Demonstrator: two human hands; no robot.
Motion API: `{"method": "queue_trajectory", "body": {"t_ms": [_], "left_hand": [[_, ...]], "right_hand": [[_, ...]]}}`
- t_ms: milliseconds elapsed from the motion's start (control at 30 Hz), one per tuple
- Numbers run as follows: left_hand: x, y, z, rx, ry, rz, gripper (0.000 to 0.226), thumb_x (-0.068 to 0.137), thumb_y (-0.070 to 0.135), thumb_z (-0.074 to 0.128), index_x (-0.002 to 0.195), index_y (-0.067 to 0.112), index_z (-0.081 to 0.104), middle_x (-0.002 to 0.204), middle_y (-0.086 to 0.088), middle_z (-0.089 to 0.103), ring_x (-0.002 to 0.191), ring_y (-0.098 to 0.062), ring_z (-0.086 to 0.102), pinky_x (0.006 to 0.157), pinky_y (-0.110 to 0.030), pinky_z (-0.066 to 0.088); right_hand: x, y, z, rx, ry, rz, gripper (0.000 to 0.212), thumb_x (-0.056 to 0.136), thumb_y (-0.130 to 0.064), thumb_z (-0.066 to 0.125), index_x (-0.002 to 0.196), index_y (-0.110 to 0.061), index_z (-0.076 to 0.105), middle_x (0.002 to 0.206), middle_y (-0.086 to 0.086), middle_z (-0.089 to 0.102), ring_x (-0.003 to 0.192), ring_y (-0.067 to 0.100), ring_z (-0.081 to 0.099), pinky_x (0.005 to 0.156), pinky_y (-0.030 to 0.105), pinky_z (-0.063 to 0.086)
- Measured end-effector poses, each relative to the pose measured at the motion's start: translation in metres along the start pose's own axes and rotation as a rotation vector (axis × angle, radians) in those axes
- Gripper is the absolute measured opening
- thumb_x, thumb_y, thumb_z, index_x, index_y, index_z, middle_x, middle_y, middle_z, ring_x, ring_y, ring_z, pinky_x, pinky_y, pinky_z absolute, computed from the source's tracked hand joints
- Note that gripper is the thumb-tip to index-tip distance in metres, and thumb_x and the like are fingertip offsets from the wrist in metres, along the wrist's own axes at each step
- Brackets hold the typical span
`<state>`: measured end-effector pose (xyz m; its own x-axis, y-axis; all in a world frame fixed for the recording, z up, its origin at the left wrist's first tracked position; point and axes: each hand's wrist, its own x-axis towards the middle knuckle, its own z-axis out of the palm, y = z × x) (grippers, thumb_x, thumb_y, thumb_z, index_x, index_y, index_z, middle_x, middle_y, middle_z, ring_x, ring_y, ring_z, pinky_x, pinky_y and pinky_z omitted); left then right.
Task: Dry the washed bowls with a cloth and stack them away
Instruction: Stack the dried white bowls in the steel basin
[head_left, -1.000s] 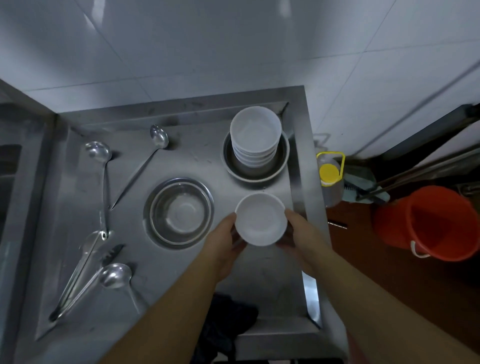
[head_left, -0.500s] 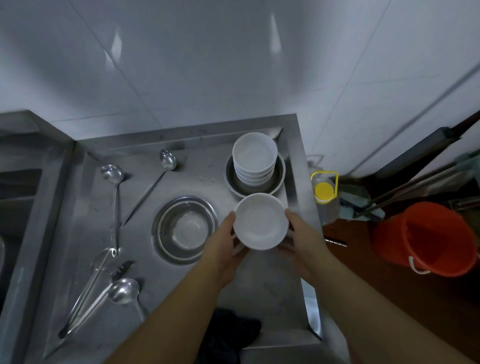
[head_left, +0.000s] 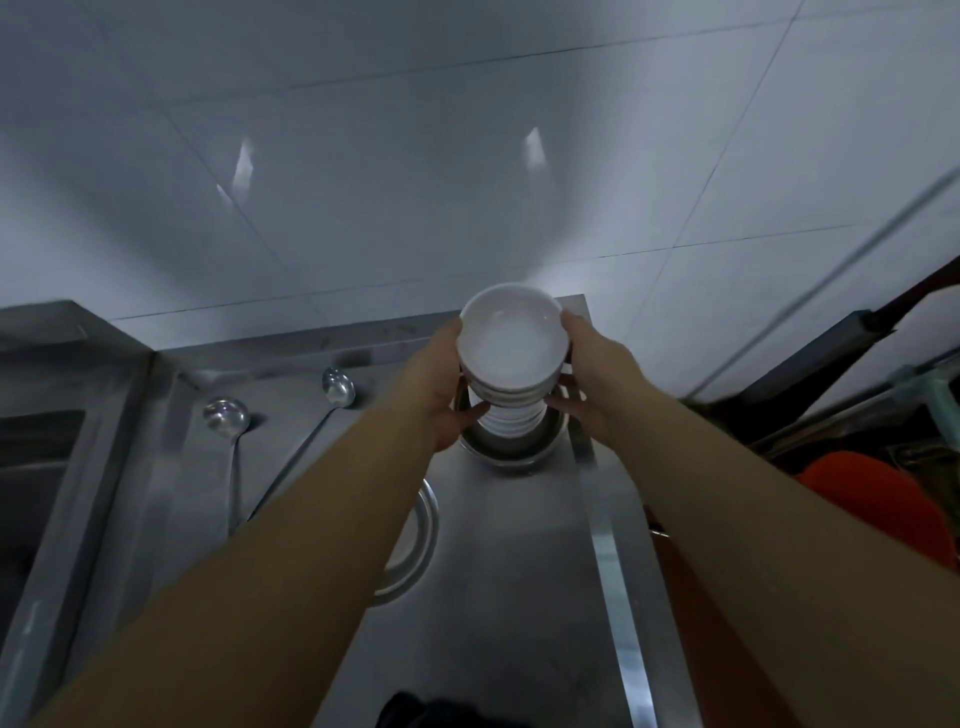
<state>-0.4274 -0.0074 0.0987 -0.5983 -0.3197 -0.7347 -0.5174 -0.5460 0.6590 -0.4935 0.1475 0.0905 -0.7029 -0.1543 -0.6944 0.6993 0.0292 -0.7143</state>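
Note:
A white bowl (head_left: 511, 338) is held between my left hand (head_left: 439, 395) and my right hand (head_left: 587, 379), each gripping one side of its rim. It sits on or just above the stack of white bowls (head_left: 511, 413); I cannot tell if it touches. The stack stands inside a steel basin (head_left: 498, 451) at the far right corner of the steel counter (head_left: 509, 571). A dark cloth (head_left: 431, 712) lies at the counter's near edge, partly cut off by the frame.
A steel bowl (head_left: 423, 540) lies mid-counter, mostly hidden by my left forearm. Two ladles (head_left: 226, 415) (head_left: 337, 387) lie to the left. A sink basin (head_left: 36, 467) is at far left. An orange bucket (head_left: 878, 509) stands on the floor to the right. A tiled wall is behind.
Both hands carried the white bowl away from me, from above the counter's middle to the top of the stack in the corner. The camera tilted up toward the wall.

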Motion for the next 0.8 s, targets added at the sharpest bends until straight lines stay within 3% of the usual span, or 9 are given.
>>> {"method": "queue_trajectory", "body": {"t_ms": [133,300,433,633,800], "left_hand": [[0.020,0.004,0.003,0.029,0.006,-0.042,0.026,0.093,0.042,0.071,0.114,0.029,0.064,0.135,-0.005,0.062,0.124,-0.027,0.058,0.095,-0.050,0.055],[0.035,0.000,0.003,0.054,0.013,-0.066,0.021,0.095,0.044,0.071,0.108,0.030,0.062,0.135,-0.004,0.061,0.124,-0.028,0.057,0.093,-0.048,0.055],[0.040,-0.003,0.005,0.075,0.018,-0.085,0.018,0.097,0.044,0.070,0.106,0.030,0.062,0.130,-0.004,0.062,0.110,-0.024,0.059,0.078,-0.043,0.057],[0.045,-0.005,0.005,0.095,0.059,-0.102,0.015,0.099,0.044,0.066,0.105,0.032,0.060,0.135,-0.004,0.059,0.125,-0.030,0.055,0.097,-0.049,0.055],[0.040,-0.003,0.003,0.122,0.038,-0.108,0.012,0.099,0.042,0.066,0.104,0.031,0.063,0.122,-0.001,0.064,0.111,-0.024,0.059,0.089,-0.046,0.057]], "right_hand": [[0.020,-0.002,0.006,-0.011,0.005,0.037,0.026,0.101,-0.053,0.058,0.105,-0.027,0.062,0.129,0.002,0.060,0.123,0.028,0.057,0.100,0.050,0.057],[0.037,0.008,0.009,0.010,0.034,0.065,0.036,0.101,-0.051,0.058,0.125,-0.025,0.057,0.132,0.002,0.057,0.122,0.028,0.057,0.095,0.047,0.058],[0.045,0.014,0.010,0.013,0.059,0.087,0.034,0.102,-0.051,0.056,0.125,-0.026,0.054,0.131,0.002,0.055,0.122,0.028,0.056,0.101,0.050,0.057],[0.050,0.021,0.010,0.026,0.056,0.099,0.042,0.102,-0.054,0.057,0.133,-0.025,0.054,0.138,0.004,0.055,0.128,0.030,0.055,0.101,0.049,0.055],[0.046,0.023,0.010,-0.010,0.056,0.077,0.046,0.100,-0.059,0.057,0.132,-0.026,0.056,0.136,0.002,0.058,0.124,0.029,0.057,0.094,0.045,0.057]]}}
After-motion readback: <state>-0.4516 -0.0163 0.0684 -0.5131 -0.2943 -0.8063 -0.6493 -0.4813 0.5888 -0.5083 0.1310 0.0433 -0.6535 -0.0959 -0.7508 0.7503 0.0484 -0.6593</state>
